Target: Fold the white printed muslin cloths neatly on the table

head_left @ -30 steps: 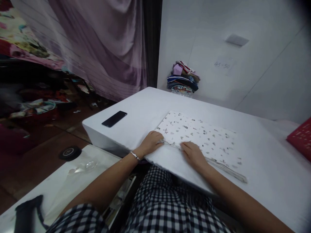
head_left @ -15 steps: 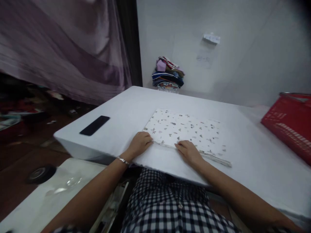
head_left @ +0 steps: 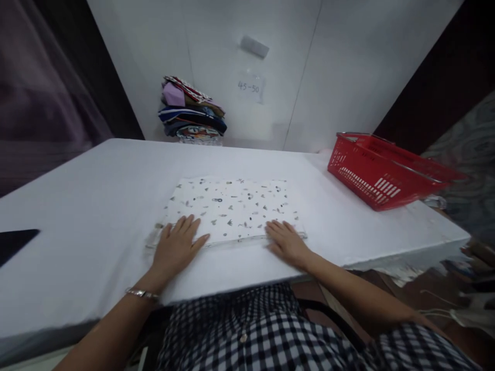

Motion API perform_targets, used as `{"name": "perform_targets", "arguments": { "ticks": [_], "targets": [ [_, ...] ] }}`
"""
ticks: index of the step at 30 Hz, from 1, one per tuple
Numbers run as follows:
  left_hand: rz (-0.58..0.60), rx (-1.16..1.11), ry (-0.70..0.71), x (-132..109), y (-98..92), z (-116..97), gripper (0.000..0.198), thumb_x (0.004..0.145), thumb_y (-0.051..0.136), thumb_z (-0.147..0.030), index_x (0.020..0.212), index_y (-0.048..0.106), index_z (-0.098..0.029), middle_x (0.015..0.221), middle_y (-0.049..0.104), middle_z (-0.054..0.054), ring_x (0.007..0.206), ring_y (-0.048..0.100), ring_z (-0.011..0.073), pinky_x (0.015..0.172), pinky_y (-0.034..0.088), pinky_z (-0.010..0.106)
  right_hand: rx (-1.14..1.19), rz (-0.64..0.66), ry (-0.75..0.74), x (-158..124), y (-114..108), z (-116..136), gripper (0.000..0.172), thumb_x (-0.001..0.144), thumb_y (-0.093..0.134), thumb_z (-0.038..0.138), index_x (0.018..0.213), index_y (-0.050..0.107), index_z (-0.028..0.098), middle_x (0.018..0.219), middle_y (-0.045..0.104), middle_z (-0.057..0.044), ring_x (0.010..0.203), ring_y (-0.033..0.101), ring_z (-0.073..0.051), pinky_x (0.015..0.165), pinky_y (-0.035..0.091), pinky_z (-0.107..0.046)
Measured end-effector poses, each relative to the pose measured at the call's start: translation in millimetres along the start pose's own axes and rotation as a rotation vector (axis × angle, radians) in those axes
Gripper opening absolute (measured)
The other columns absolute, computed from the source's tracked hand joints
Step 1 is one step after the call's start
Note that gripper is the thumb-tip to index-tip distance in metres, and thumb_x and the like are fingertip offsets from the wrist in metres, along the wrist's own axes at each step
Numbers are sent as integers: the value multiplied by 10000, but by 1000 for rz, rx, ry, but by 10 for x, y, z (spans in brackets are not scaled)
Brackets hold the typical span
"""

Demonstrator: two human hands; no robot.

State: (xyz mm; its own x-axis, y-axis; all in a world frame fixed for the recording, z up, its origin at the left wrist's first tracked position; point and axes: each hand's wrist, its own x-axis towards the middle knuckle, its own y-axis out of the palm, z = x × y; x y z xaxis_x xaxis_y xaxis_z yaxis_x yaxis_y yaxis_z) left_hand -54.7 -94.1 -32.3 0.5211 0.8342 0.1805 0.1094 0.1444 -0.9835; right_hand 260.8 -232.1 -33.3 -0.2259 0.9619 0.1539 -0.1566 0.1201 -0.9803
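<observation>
A folded white cloth (head_left: 235,206) with small grey prints lies flat on the white-covered table (head_left: 116,170). My left hand (head_left: 178,243) rests palm down on its near left part, fingers stretched and thumb apart. Over the near edge at the right, my right hand (head_left: 285,241) lies flat on the cloth with its fingers extended. Neither hand grips anything. Layers show along the cloth's near edge.
A red plastic basket (head_left: 371,165) stands at the table's right side. Folded fabrics (head_left: 193,111) are stacked by the wall at the back. A dark flat object (head_left: 15,242) lies at the left. A paper marked "45-50" (head_left: 249,87) hangs on the wall.
The view has turned right, bringing the whole basket into sight. My fingers, earlier curled at the cloth's near edge, now lie spread on top, and my hands are farther apart.
</observation>
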Motion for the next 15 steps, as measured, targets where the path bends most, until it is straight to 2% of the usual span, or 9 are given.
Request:
{"name": "perform_targets", "arguments": {
  "ticks": [3, 7, 11, 13, 15],
  "targets": [
    [5, 25, -2, -1, -15, 7, 614, 874, 294, -516, 1333, 430, -133, 1426, 381, 105, 1340, 274, 276, 1076, 203, 483, 4, -24, 214, -490, -54, -440, 501, 921, 372, 413, 1377, 387, 205, 1427, 377, -99, 1340, 292, -242, 1078, 221, -513],
    [-14, 26, 5, 11, -6, -14, 611, 875, 286, -515, 1324, 441, -132, 1419, 391, 104, 1334, 285, 272, 1075, 200, 485, 155, -183, 424, -889, -57, -789, 470, 912, 328, 432, 1216, 572, 169, 1314, 515, -132, 1265, 414, -261, 1040, 323, -489],
    [-60, -10, 6, 9, 16, 0, 592, 869, 299, -509, 1294, 473, -134, 1388, 435, 109, 1310, 330, 276, 1063, 223, 479, 340, -374, 602, -875, -119, -787, 422, 854, 416, 470, 1037, 654, 175, 1130, 638, -119, 1060, 572, -240, 939, 437, -402],
    [-110, -47, 13, -5, 2, 16, 575, 872, 299, -493, 1273, 489, -126, 1358, 472, 118, 1285, 372, 263, 1058, 243, 454, 445, -372, 683, -772, -181, -733, 378, 814, 468, 464, 966, 659, 175, 984, 680, -97, 888, 621, -213, 798, 491, -346],
    [-178, -71, 27, -25, -26, 31, 541, 878, 298, -474, 1223, 526, -126, 1319, 511, 123, 1255, 410, 251, 1060, 242, 437, 578, -303, 763, -651, -239, -689, 338, 790, 493, 453, 882, 649, 167, 743, 674, -56, 656, 607, -165, 614, 483, -279]
  ]
}}
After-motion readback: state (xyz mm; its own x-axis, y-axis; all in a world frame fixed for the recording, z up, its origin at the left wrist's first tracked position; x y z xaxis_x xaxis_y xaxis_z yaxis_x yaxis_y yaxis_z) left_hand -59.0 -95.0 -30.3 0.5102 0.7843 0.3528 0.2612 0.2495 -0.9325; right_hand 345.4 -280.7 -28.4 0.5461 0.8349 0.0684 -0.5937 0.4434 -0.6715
